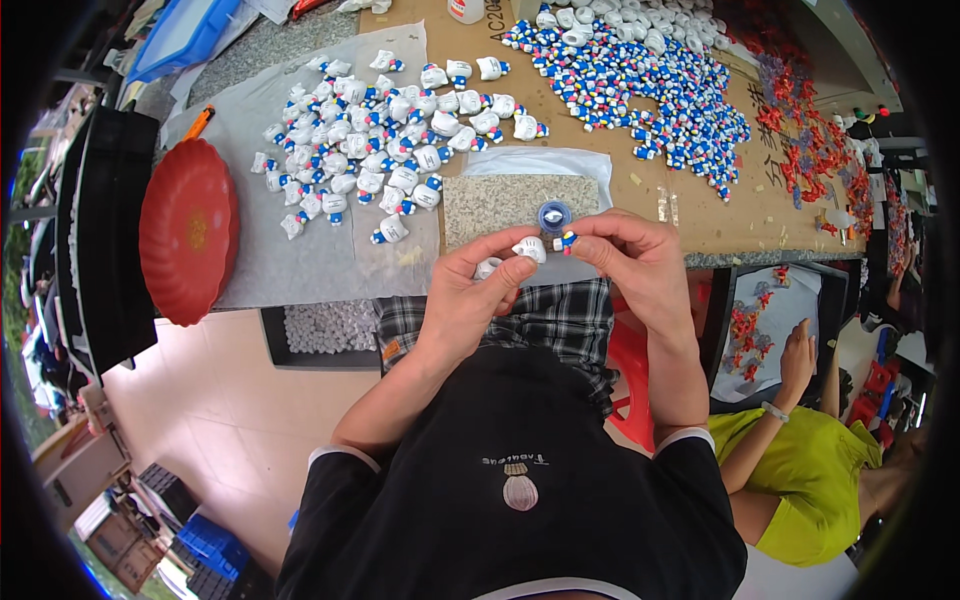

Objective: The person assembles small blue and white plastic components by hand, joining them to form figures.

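Note:
My left hand (478,283) pinches a white figurine head (529,250) between thumb and forefinger. A second white head (487,268) is tucked among its fingers. Close by, my right hand (632,262) grips a small blue figurine body (566,241) with touches of pink and yellow. A slight gap seems to part the head from the body. Just beyond my fingertips stands a small round blue-rimmed dish (554,216) on a speckled stone slab (485,205). Joined white-and-blue figurines (370,140) lie spread at the left, loose blue bodies (640,90) at the far right.
White heads (670,18) are heaped at the back. A red scalloped bowl (190,235) and an orange-handled cutter (200,122) sit at the left. Below the table edge is a bin of white pieces (330,330). To the right, a co-worker in a lime shirt (800,490) reaches over a tray (765,340).

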`<action>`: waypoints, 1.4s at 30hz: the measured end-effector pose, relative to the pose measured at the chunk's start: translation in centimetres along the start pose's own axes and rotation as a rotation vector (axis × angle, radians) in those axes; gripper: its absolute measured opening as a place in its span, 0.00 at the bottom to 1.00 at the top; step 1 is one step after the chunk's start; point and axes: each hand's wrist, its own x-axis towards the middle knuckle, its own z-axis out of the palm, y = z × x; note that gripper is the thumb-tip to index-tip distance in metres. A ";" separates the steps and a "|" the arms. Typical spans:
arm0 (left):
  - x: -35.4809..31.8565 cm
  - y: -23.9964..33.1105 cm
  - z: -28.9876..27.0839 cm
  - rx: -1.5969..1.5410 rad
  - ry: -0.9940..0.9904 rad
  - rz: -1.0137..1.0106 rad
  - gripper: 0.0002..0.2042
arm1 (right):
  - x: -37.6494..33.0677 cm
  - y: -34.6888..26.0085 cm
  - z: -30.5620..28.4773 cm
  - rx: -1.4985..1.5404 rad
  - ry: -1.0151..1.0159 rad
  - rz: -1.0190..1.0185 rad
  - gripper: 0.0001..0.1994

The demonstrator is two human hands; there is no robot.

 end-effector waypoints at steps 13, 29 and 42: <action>0.3 -0.6 0.6 0.147 -0.009 0.183 0.15 | -1.0 1.5 2.0 0.106 0.030 -0.124 0.05; 6.6 7.9 -5.7 1.000 0.508 0.690 0.14 | 5.5 3.0 -5.7 -0.838 0.532 -0.350 0.09; 0.7 3.7 -4.0 -0.342 0.053 0.060 0.15 | 3.5 4.2 -5.4 -0.758 0.453 -0.388 0.08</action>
